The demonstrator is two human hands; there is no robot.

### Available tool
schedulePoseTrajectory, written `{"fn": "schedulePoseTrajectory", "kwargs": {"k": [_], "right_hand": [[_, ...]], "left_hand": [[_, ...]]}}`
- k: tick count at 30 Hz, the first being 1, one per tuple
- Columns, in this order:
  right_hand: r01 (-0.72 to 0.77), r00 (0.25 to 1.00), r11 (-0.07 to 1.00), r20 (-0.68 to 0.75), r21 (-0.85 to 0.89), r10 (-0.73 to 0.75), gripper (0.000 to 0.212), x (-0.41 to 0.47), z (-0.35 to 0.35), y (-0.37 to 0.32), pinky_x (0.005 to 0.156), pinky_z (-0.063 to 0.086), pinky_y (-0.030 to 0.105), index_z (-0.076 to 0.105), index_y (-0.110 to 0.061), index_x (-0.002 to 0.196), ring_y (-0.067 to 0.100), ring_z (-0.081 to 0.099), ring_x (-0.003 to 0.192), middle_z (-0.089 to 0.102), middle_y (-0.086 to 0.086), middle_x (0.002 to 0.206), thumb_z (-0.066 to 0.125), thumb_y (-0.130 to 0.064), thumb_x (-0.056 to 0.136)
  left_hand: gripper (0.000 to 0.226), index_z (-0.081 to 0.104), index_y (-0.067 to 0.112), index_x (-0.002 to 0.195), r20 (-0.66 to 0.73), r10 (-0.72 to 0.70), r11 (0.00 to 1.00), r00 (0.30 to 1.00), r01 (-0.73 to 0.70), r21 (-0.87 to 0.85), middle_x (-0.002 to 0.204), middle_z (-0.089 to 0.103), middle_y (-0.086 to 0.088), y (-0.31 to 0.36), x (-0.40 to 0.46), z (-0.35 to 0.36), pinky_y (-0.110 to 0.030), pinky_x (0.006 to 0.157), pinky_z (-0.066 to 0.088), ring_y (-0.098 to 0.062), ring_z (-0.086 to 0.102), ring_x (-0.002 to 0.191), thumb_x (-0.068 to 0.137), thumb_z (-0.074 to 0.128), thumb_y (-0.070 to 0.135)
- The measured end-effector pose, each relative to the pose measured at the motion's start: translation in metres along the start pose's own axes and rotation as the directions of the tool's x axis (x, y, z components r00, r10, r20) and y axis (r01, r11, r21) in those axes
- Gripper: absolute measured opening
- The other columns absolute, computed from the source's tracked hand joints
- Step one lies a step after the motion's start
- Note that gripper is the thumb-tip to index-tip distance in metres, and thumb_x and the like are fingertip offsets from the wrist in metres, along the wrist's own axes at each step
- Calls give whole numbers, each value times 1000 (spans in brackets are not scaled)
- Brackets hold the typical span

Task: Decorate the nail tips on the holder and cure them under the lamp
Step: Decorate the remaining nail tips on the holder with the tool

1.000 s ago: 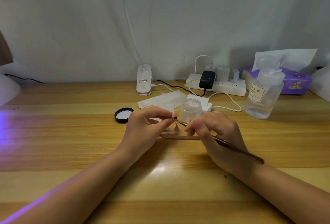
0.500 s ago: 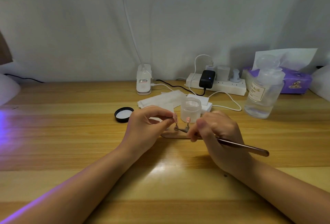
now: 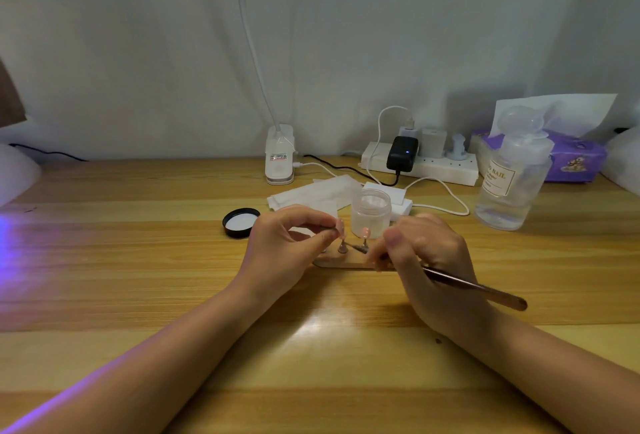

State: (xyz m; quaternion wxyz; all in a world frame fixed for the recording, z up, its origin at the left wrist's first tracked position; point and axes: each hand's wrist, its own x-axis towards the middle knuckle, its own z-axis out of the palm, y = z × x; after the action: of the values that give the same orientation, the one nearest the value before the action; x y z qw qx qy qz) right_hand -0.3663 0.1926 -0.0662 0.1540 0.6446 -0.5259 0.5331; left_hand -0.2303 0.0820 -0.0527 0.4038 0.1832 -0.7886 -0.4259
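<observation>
Before the jar (image 3: 370,214), your left hand (image 3: 284,253) pinches one tip (image 3: 340,227) to steady it; your right hand (image 3: 429,260) grips tweezers (image 3: 474,286), points low by the holder (image 3: 341,262).

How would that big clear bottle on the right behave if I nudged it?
The clear bottle probably tips easily: it looks tall, with a bulky cap. Only a shallow layer of liquid shows near its base, so it is likely light. Its smooth wall may be slippery.

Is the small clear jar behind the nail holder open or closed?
Open. The small clear jar has no lid on its mouth, and a black lid lies inner side up on the table to its left.
</observation>
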Motion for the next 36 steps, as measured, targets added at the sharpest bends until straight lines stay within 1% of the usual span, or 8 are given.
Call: {"fn": "schedulePoseTrajectory", "kwargs": {"k": [4,11,17,23,27,30,34,36], "right_hand": [[-12,1000,997,18,-70,13,48,3,2,-1,68,43,35,69,-14,80,7,60,70,66,-6,72,31,-40,96],[-13,1000,1000,-1,19,13,59,0,0,-1,72,38,22,66,-13,63,-9,50,66,54,-17,64,26,-39,99],[-68,997,998,21,-7,68,48,4,2,-1,72,42,28,66,-18,83,1,57,77,60,-14,80,27,-43,96],[-42,999,997,33,69,40,60,1,0,-4,76,37,14,65,-12,66,-9,52,72,58,-14,69,24,-41,99],[-86,996,994,-5,62,87,48,3,0,-4,69,44,26,63,-21,78,0,56,72,60,-10,71,25,-44,97],[-103,994,994,33,39,102,42,5,1,-5,69,45,28,63,-23,82,1,57,75,60,-13,77,30,-45,94],[-36,997,997,68,64,31,51,3,0,-6,75,38,11,67,-13,71,-10,54,75,59,-13,72,31,-38,96],[-40,998,995,61,95,35,49,2,-1,-6,73,40,12,66,-13,70,-5,56,71,61,-7,66,32,-37,96]], "left_hand": [[18,71,23,80,-13,-26,999,1000,26,-22,81,70,5,0,0,0,-27,68,57,-13,66,77,74,72,7],[21,71,28,79,-16,-71,996,997,71,-53,81,71,8,1,0,0,-23,66,56,-12,67,77,74,72,8],[22,71,28,77,-10,-81,995,997,81,-51,81,72,8,2,0,0,-30,70,57,-14,67,77,74,72,6],[24,70,30,77,-7,-76,996,997,75,-50,81,72,9,2,0,0,-29,70,57,-12,68,76,75,72,6],[23,70,32,76,-2,-75,996,997,75,-57,82,71,11,3,0,0,-26,70,57,-9,67,77,74,71,9],[21,70,31,77,-5,-80,995,997,79,-58,82,72,10,2,0,0,-29,71,57,-10,67,78,74,72,9],[21,70,30,79,-12,-87,995,996,86,-50,83,72,10,0,1,-1,-30,73,57,-10,67,79,74,71,10],[18,70,31,79,-32,-87,995,996,85,-53,83,71,12,-1,1,-1,-26,72,56,-7,66,78,74,72,13]]}}
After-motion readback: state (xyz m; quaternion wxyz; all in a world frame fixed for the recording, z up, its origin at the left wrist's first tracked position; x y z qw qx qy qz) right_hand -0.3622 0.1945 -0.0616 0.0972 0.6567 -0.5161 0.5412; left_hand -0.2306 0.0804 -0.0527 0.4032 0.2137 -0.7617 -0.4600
